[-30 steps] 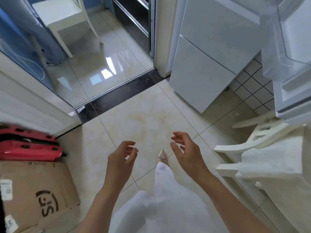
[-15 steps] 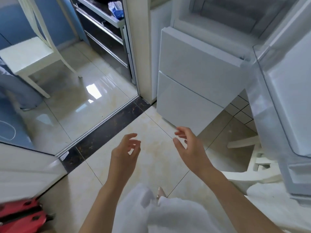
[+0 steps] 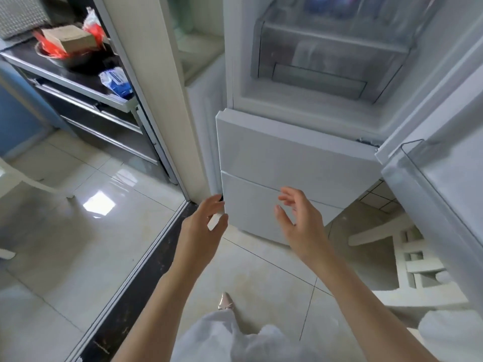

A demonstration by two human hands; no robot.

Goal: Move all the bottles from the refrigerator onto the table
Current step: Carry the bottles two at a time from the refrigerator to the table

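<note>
Glossy floor tiles (image 3: 86, 226) fill the lower left, w/ a dark threshold strip (image 3: 146, 270) running diagonally toward the refrigerator (image 3: 290, 163). Compared w/ a second ago, the view has been swung up and to the right: the red case and cardboard box seen then are gone from frame, and the fridge interior, not visible at that point, is now exposed at top. The door (image 3: 439, 178) is seen standing open at right, a white plastic chair (image 3: 407, 259) just beyond it.

Both hands have been raised along w/ the view. The left hand (image 3: 201, 226) is held empty, fingers loosely spread and curled, near the lower drawer's left corner; contact w/ the drawer can't be confirmed. The right hand (image 3: 300, 220) is also empty, fingers spread wide, in front of the lower drawer front (image 3: 261, 205), apparently apart from it.

Bottles (image 3: 332, 3): only blurred blue and purplish shapes are made out on an upper shelf at the top edge, above the clear crisper bin (image 3: 329, 56). Probably the bottles, but count and type can't be told. No table is in view.

Judged meaning: the approach to the fridge is about done, nothing is carried, so a reach up to that shelf is prob. next. Task progress can't be gauged from here.
</note>
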